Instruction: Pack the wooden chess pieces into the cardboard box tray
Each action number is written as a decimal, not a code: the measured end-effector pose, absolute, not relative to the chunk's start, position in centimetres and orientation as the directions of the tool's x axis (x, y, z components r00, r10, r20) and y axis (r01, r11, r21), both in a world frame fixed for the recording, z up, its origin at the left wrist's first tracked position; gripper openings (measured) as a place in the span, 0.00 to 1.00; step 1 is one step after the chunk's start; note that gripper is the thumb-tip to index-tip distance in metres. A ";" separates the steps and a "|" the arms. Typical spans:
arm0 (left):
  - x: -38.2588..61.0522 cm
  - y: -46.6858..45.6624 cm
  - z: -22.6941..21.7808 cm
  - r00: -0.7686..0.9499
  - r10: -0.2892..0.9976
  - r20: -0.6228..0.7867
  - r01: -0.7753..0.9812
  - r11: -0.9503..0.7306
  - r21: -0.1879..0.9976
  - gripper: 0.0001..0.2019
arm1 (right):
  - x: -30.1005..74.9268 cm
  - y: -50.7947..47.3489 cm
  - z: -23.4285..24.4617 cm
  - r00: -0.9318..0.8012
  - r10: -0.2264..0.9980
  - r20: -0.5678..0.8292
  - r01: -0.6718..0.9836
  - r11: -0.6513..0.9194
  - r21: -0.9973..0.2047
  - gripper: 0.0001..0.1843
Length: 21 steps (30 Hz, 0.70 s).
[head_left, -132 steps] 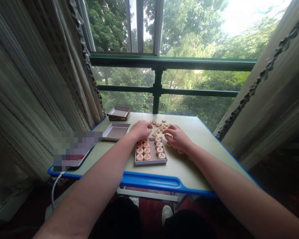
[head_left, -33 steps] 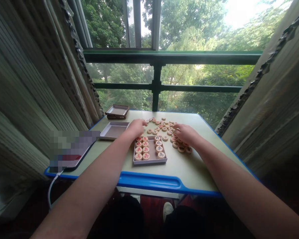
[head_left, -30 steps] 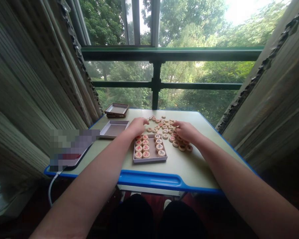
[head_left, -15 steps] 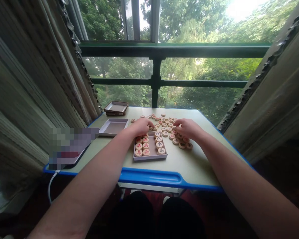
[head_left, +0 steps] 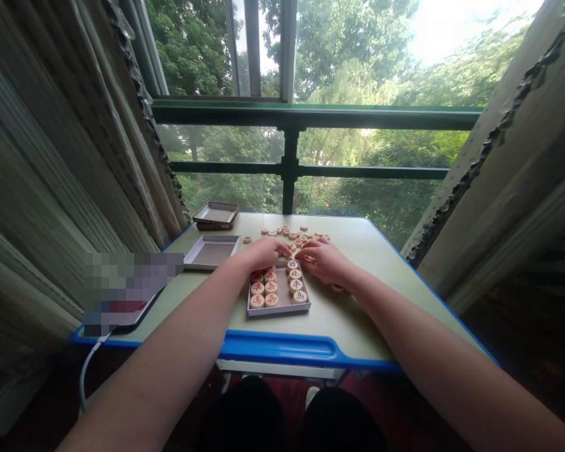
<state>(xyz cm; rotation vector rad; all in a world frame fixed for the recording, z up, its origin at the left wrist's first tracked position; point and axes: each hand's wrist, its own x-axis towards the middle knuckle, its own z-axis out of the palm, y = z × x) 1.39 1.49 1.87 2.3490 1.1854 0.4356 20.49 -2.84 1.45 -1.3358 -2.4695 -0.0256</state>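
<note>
A shallow grey tray (head_left: 279,309) lies on the table and holds two columns of round wooden chess pieces (head_left: 263,289). My left hand (head_left: 263,251) rests at the tray's far left corner with its fingers curled down onto pieces. My right hand (head_left: 324,262) sits at the tray's far right corner, fingers bent and pinching at a piece next to the right column. Several loose pieces (head_left: 297,235) lie scattered on the table beyond both hands. What each hand holds is hidden by the fingers.
An empty grey tray (head_left: 211,252) lies left of my left hand, and a brown box lid (head_left: 215,215) sits behind it. A blurred device (head_left: 127,289) with a white cable lies at the table's left front. The table (head_left: 367,314) has a blue rim; window bars and curtains surround it.
My right hand has moved left from the loose pieces on the right to the tray's far right corner. My left hand stays at the tray's far left corner. The view tilted slightly.
</note>
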 end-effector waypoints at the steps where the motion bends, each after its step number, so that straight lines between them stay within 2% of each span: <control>1: 1.4 1.5 1.9 0.571 0.818 0.067 0.672 -0.513 0.535 0.22 | 20.5 -2.8 1.5 -0.496 0.815 0.298 0.823 0.551 -0.138 0.12; 8: 1.7 1.3 2.0 0.553 0.829 0.088 0.694 -0.516 0.502 0.21 | 20.4 -2.9 1.4 -0.465 0.822 0.329 0.850 0.519 -0.095 0.11; 21: 1.5 1.3 1.9 0.544 0.837 0.067 0.704 -0.498 0.507 0.21 | 20.3 -2.8 1.7 -0.419 0.863 0.283 0.885 0.458 -0.085 0.11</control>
